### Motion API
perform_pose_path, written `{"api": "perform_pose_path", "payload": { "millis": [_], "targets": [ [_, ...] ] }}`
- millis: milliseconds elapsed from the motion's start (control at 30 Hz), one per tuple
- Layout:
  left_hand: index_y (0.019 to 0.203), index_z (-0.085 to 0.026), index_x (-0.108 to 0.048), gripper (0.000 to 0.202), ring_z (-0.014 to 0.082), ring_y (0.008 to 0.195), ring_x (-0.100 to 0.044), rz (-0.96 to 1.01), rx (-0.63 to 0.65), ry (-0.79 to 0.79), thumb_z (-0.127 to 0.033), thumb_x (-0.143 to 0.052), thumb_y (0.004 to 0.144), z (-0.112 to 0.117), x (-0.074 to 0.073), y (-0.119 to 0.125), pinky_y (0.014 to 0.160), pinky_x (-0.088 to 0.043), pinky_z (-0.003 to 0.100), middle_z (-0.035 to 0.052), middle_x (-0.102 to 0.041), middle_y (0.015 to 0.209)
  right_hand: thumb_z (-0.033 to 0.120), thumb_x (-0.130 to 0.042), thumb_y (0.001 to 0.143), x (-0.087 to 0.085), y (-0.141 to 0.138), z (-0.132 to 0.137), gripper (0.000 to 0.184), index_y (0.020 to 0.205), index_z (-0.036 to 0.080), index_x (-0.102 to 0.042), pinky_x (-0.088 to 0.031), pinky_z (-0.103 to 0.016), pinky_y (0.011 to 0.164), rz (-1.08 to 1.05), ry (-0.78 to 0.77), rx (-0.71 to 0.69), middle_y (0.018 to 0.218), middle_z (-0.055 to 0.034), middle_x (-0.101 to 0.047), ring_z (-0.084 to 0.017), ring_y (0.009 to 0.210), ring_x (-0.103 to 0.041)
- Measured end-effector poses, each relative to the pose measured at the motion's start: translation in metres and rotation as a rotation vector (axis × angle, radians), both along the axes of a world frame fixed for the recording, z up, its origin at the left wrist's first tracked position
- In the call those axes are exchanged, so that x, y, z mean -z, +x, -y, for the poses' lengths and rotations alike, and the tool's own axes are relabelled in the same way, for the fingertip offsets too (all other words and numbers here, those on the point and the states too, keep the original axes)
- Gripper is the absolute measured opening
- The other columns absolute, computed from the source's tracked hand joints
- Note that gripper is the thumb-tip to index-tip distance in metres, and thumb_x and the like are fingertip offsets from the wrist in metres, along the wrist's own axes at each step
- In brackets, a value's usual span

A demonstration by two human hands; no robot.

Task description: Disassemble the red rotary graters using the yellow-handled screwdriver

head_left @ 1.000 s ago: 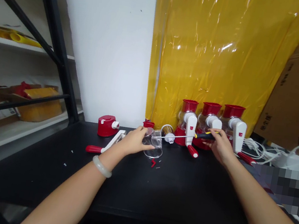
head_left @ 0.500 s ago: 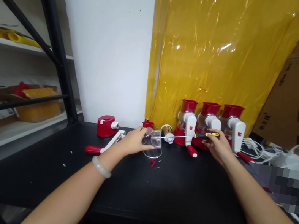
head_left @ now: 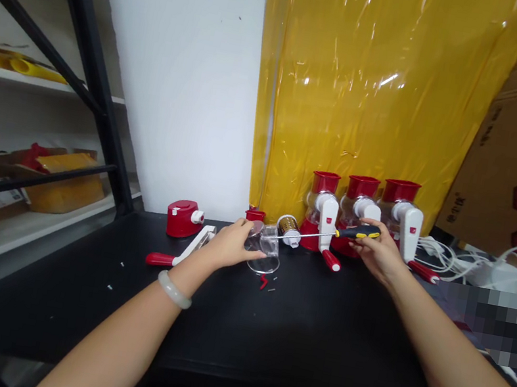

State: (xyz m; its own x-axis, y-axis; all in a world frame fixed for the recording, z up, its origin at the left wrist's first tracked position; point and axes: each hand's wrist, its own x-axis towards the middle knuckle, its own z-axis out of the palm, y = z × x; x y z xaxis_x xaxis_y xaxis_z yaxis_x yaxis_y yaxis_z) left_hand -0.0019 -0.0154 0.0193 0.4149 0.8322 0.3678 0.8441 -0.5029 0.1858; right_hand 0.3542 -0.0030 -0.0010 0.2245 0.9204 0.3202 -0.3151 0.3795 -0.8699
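Observation:
My left hand (head_left: 233, 242) is closed on a clear plastic housing (head_left: 267, 263), steadying it on the black table. In my right hand (head_left: 379, 253) is a screwdriver (head_left: 356, 231) with a black and yellow handle. Its long shaft points left, and the tip reaches into the clear housing; the exact contact is too small to make out. A small red part (head_left: 263, 282) lies just in front of the housing, with tiny screws (head_left: 271, 290) beside it. Behind and to the right of the housing rests a grater drum (head_left: 288, 229) with a white end.
Three red and white rotary graters (head_left: 319, 218) stand along the back. Left of my hand are a red base (head_left: 182, 219) and a white crank with a red handle (head_left: 161, 260). White cables (head_left: 456, 263) tangle at the right. A black shelf frame (head_left: 88, 50) rises at the left.
The screwdriver handle has turned in my right hand, showing more black on top. My left hand and the clear housing stay in place.

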Motion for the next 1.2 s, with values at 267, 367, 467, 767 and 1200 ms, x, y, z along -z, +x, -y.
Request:
{"api": "perform_pose_path", "payload": {
  "millis": [267, 367, 467, 767, 1200],
  "targets": [
    [0.116, -0.019, -0.054, 0.064, 0.0284, 0.094, -0.062, 0.011, 0.003, -0.005, -0.069, -0.063, 0.076, 0.000, 0.000, 0.000, 0.076, -0.048, 0.037, 0.0103, -0.058, 0.110, 0.026, -0.081, 0.056, 0.000, 0.002, -0.003, 0.039, 0.089, 0.027, -0.058, -0.057, -0.026, 0.060, -0.036, 0.011, -0.039, 0.080, 0.0045, -0.064, -0.014, 0.072, -0.067],
    [0.117, -0.020, -0.054, 0.065, 0.0294, 0.096, -0.063, 0.012, -0.003, -0.012, -0.069, -0.064, 0.075, 0.001, 0.000, 0.000, 0.076, -0.049, 0.038, 0.0103, -0.059, 0.110, 0.038, -0.084, 0.061, 0.002, 0.002, -0.007, 0.040, 0.086, 0.026, -0.055, -0.057, -0.025, 0.057, -0.024, -0.010, 0.035, 0.079, 0.0051, -0.063, -0.013, 0.067, -0.066],
    [0.114, -0.020, -0.055, 0.062, 0.0294, 0.095, -0.063, 0.006, -0.004, -0.014, -0.068, -0.064, 0.075, 0.001, -0.001, 0.001, 0.076, -0.049, 0.038, 0.0100, -0.058, 0.110, 0.047, -0.084, 0.061, 0.008, 0.004, -0.014, 0.046, 0.090, 0.027, -0.054, -0.056, -0.024, 0.054, 0.057, -0.029, 0.113, 0.077, 0.0048, -0.063, -0.012, 0.059, -0.064],
    [0.115, -0.019, -0.054, 0.064, 0.0289, 0.095, -0.063, 0.007, 0.001, -0.006, -0.069, -0.063, 0.075, 0.000, 0.000, 0.000, 0.076, -0.049, 0.038, 0.0105, -0.059, 0.110, 0.054, -0.081, 0.064, 0.014, 0.011, -0.020, 0.048, 0.092, 0.025, -0.054, -0.052, -0.022, 0.047, 0.218, -0.042, 0.212, 0.068, 0.0032, -0.061, -0.012, 0.053, -0.060],
    [0.117, -0.020, -0.054, 0.065, 0.0297, 0.095, -0.063, 0.012, -0.004, -0.012, -0.069, -0.064, 0.075, 0.001, -0.001, 0.001, 0.078, -0.049, 0.039, 0.0108, -0.059, 0.111, 0.037, -0.076, 0.065, 0.007, 0.006, -0.014, 0.033, 0.088, 0.026, -0.055, -0.054, -0.023, 0.050, 0.157, -0.020, 0.174, 0.078, 0.0044, -0.059, -0.010, 0.055, -0.059]
  ]
}}
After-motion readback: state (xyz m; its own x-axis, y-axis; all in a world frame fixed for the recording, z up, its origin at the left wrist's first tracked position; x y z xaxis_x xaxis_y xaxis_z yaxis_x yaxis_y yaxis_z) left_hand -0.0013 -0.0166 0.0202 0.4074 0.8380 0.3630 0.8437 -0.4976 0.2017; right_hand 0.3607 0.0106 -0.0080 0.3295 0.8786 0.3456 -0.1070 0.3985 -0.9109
